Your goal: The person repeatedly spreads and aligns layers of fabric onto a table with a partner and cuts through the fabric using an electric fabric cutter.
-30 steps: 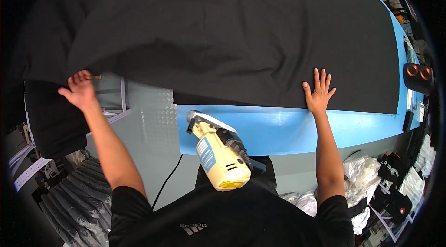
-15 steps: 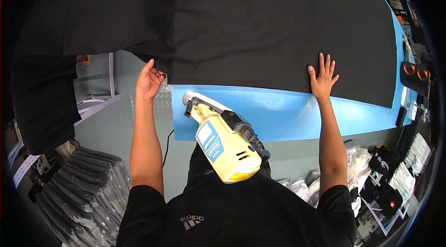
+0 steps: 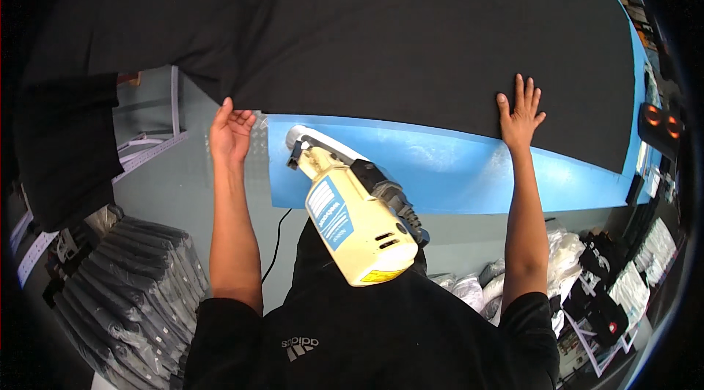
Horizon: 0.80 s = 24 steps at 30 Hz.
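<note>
A wide sheet of black fabric lies over a blue tabletop and runs off its left end. At the fabric's near left edge, my left hand pinches the cloth between thumb and fingers, with creases fanning away from the grip. My right hand rests flat on the fabric near its front edge, fingers spread. Between my forearms, a cream handheld electric cloth cutter with a blue label lies untouched, its round metal head on the blue surface and its body toward me.
Black cloth hangs at the left beside a pale metal frame. Below it stand several dark garments in clear plastic. A black cord trails from the tabletop. Wrapped bundles fill the lower right; a dark device with orange rings sits at right.
My left hand has drawn the fabric edge taut, and new diagonal creases spread from it. My right hand stays flat on the cloth. The whole view has shifted slightly.
</note>
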Tool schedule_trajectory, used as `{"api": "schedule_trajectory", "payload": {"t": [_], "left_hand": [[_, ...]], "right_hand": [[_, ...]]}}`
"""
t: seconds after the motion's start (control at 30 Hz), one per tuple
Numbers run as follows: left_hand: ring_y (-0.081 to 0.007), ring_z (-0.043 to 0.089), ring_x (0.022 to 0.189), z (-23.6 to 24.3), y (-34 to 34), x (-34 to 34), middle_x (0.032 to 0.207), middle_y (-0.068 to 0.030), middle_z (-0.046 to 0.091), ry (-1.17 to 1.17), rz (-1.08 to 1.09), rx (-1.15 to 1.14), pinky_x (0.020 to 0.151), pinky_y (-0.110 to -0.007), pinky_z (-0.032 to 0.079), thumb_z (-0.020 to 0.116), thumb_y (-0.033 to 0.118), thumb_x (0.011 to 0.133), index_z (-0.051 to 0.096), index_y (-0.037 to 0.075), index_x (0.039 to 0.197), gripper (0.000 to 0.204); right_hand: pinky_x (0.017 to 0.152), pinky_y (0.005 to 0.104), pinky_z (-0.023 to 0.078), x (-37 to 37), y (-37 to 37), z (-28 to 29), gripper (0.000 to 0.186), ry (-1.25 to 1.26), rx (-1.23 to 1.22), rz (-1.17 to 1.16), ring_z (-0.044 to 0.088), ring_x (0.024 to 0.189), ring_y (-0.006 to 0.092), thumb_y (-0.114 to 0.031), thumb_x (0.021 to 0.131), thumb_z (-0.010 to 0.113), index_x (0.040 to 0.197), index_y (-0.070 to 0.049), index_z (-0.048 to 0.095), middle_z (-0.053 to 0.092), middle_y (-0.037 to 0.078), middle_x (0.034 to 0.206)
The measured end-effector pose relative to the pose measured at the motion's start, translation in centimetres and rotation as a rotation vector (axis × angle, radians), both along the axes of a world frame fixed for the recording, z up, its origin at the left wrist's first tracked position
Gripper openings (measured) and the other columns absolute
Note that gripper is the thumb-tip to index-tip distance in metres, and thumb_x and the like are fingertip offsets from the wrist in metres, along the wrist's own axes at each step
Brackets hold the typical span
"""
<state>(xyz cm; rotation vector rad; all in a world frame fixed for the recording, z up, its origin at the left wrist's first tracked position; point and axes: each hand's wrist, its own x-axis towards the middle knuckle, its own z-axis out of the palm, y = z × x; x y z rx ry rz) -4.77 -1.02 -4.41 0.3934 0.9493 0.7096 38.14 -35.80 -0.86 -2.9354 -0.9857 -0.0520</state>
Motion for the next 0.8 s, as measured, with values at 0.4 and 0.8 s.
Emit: {"api": "schedule_trajectory", "payload": {"t": [0.4, 0.8], "left_hand": [[-0.0219, 0.063, 0.066, -0.8, -1.4, 1.2, 0.071, -0.0094, 0.06, 0.077, 0.026, 0.025, 0.063, -0.035, 0.055, 0.059, 0.021, 0.088, 0.053, 0.006, 0.083, 0.017], [-0.0191, 0.061, 0.061, -0.3, -1.5, 1.1, 0.068, -0.0083, 0.059, 0.124, 0.038, 0.019, 0.059, -0.033, 0.054, 0.059, 0.022, 0.088, 0.053, 0.006, 0.081, 0.019]], "right_hand": [[0.101, 0.0666, 0.005, 0.2, -0.3, -0.1, 0.062, -0.001, -0.013, 0.013, 0.011, 0.139, 0.0285, -0.058, 0.088, 0.039, 0.141, -0.029, 0.028, 0.019, 0.005, 0.15], [0.101, 0.0674, 0.006, 0.1, -0.6, -0.1, 0.062, 0.0, -0.023, 0.012, 0.011, 0.139, 0.0288, -0.058, 0.088, 0.038, 0.141, -0.029, 0.028, 0.019, 0.005, 0.15]]}}
